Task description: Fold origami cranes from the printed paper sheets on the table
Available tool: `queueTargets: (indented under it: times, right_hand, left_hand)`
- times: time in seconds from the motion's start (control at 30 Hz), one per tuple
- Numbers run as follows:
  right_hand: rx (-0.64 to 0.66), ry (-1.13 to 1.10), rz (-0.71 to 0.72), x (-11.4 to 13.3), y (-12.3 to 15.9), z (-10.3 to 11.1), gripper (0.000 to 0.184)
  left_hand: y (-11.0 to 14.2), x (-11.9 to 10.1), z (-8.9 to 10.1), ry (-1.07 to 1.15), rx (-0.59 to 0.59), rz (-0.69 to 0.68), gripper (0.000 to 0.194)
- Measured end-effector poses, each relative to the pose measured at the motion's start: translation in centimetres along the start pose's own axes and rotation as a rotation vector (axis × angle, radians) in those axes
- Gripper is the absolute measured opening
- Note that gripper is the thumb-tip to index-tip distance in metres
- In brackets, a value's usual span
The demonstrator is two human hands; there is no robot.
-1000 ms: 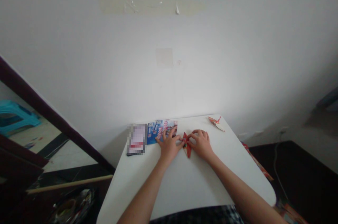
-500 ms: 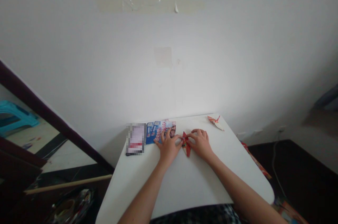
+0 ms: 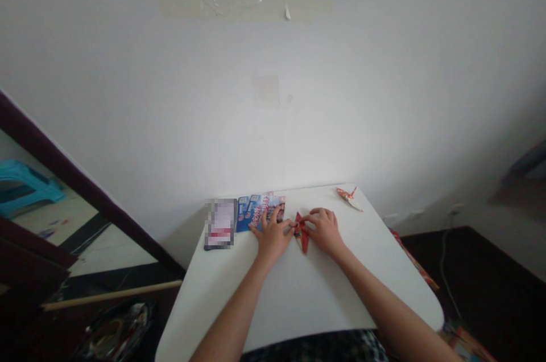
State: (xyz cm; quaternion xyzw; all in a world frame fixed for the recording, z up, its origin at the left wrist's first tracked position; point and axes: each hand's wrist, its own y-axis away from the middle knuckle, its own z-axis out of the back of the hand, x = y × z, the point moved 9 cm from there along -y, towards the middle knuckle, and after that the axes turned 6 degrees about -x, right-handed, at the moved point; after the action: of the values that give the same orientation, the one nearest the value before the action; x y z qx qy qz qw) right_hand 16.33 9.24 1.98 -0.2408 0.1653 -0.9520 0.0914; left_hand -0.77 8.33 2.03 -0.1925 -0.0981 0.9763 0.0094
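Note:
A folded red paper piece [image 3: 301, 237], pointed at both ends, lies on the white table between my two hands. My left hand [image 3: 272, 241] pinches its left side with thumb and index finger, while its other fingers rest over the printed leaflets [image 3: 249, 215]. From the right, my right hand [image 3: 325, 231] has its thumb and index finger on the upper part of the same paper piece. The fingertips hide part of the folds. Farther back on the right lies a finished-looking paper crane [image 3: 348, 197], apart from both hands.
A blurred-out phone-like object [image 3: 220, 224] lies at the left edge of the white table [image 3: 311, 299]. Behind the table rises a wall [image 3: 307, 134]. A dark-framed mirror [image 3: 85, 174] leans at the left, showing a blue stool [image 3: 29, 185].
My fingers have shifted only slightly on the folded paper piece. The whole view has moved a little; the table items lie as before.

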Motion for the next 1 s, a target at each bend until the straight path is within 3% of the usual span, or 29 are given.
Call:
queueTargets:
  times: [0.3, 0.7, 1.0]
  right_hand:
    - [0.089, -0.041, -0.016, -0.9, -0.4, -0.5, 0.024]
    - [-0.043, -0.034, 0.05, -0.5, 0.2, 0.1, 0.019]
    - [-0.036, -0.047, 0.063, -0.6, 0.0, 0.2, 0.021]
  left_hand:
    - [0.2, 0.0, -0.1, -0.009, -0.006, -0.005, 0.021]
    - [0.6, -0.3, 0.4, 0.01, -0.072, -0.073, 0.023]
    - [0.6, -0.7, 0.5, 0.023, -0.116, -0.128, 0.034]
